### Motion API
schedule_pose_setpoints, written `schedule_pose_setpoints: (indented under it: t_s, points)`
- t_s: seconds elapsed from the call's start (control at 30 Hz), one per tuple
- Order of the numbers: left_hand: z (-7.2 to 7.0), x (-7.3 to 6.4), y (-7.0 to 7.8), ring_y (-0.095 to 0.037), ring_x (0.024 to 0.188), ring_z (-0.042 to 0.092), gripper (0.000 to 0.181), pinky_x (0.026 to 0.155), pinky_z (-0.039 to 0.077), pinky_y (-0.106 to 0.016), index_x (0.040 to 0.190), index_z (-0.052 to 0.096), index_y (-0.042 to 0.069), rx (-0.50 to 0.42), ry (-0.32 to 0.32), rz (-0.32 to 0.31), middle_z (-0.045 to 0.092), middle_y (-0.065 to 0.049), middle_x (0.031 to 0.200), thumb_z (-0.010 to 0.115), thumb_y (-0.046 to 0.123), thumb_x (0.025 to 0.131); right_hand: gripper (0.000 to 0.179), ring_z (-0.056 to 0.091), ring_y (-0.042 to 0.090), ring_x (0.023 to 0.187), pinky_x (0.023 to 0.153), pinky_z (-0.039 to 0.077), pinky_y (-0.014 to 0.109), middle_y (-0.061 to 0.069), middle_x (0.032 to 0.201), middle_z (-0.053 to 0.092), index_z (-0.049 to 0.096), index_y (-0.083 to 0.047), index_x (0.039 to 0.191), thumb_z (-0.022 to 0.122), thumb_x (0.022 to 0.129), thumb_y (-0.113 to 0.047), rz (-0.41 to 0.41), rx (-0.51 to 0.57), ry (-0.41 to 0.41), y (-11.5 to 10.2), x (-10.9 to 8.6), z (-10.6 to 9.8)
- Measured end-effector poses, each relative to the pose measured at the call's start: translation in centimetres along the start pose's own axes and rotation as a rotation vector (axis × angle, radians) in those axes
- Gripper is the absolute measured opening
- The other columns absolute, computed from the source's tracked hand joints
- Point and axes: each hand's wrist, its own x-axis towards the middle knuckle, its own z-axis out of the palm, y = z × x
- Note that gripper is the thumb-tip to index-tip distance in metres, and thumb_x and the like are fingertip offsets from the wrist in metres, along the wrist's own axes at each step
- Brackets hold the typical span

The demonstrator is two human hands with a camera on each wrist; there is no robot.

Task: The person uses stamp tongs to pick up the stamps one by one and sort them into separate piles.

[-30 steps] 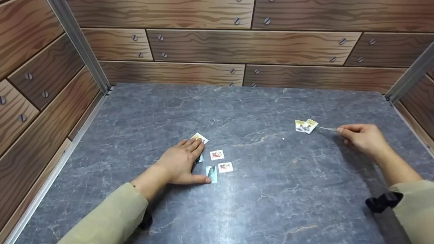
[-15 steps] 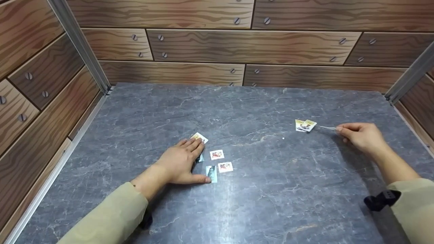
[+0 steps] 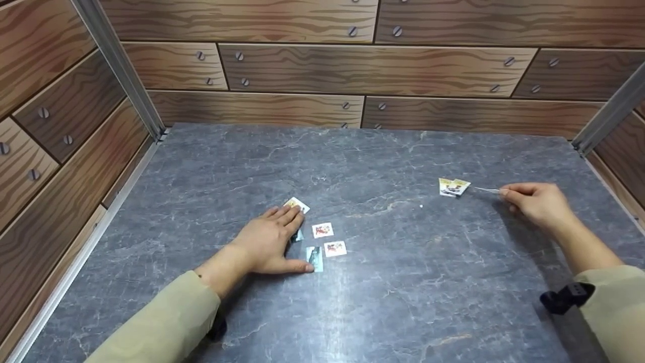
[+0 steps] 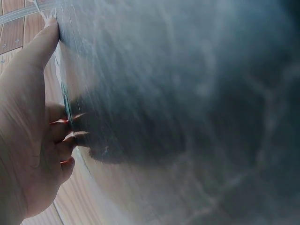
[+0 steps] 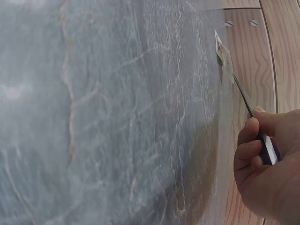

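My left hand rests palm down on the tabletop with its fingers spread. Its fingertips lie on a yellowish stamp, and its thumb touches the edge of a teal stamp. Another teal stamp is partly hidden under the fingers. Two stamps with red pictures, one farther and one nearer, lie just right of that hand. At the right, my right hand pinches thin metal tweezers. Their tips reach a yellow-topped stamp, which overlaps a second yellow-topped stamp.
The grey marbled tabletop is bounded by wood-patterned panels at the back and sides. Metal posts stand at the back left and back right corners. A tiny white speck lies near the stamp pair.
The upper yellow-topped stamp at the tweezers' tips has turned slightly and shifted lower over the other one. My right hand has moved a little leftward. The left hand has stayed still.
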Motion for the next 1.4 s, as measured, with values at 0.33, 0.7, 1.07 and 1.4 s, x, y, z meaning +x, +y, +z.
schedule_pose_setpoints:
  t_s: [0.33, 0.7, 1.07, 1.4]
  points:
    - [0.0, -0.1, 0.1, -0.035, 0.159, 0.024, 0.121, 0.129, 0.022, -0.051, 0.165, 0.029, -0.002, -0.001, -0.002, 0.001, 0.025, -0.022, 0.172, 0.048, 0.089, 0.089, 0.047, 0.060, 0.004, 0.064, 0.051, 0.047, 0.025, -0.005, 0.072, 0.070, 0.072, 0.007, 0.126, 0.069, 0.105, -0.034, 0.009, -0.016, 0.004, 0.2, -0.1, 0.1]
    - [0.0, -0.1, 0.2, -0.035, 0.159, 0.025, 0.120, 0.129, 0.023, -0.051, 0.165, 0.030, -0.003, 0.004, 0.006, 0.007, 0.025, -0.022, 0.171, 0.047, 0.089, 0.090, 0.052, 0.063, 0.003, 0.066, 0.051, 0.050, 0.025, -0.006, 0.075, 0.072, 0.068, 0.009, 0.132, 0.068, 0.106, -0.036, 0.027, -0.034, -0.012, 0.4, -0.3, -0.2]
    - [0.1, -0.1, 0.1, -0.035, 0.160, 0.024, 0.120, 0.129, 0.022, -0.051, 0.165, 0.029, -0.002, -0.005, 0.002, 0.007, 0.025, -0.022, 0.172, 0.047, 0.089, 0.090, 0.055, 0.062, 0.000, 0.069, 0.057, 0.049, 0.022, -0.010, 0.076, 0.073, 0.067, 0.011, 0.133, 0.065, 0.107, -0.037, 0.011, -0.036, 0.007, 0.3, -0.7, -1.3]
    - [0.1, 0.0, 0.0, -0.034, 0.160, 0.023, 0.121, 0.130, 0.021, -0.050, 0.166, 0.029, -0.002, -0.005, -0.008, -0.004, 0.024, -0.021, 0.172, 0.047, 0.090, 0.089, 0.029, 0.064, 0.003, 0.069, 0.056, 0.054, 0.022, -0.016, 0.077, 0.070, 0.072, -0.008, 0.119, 0.069, 0.105, -0.033, 0.004, 0.169, -0.017, -2.4, -1.0, -1.3]
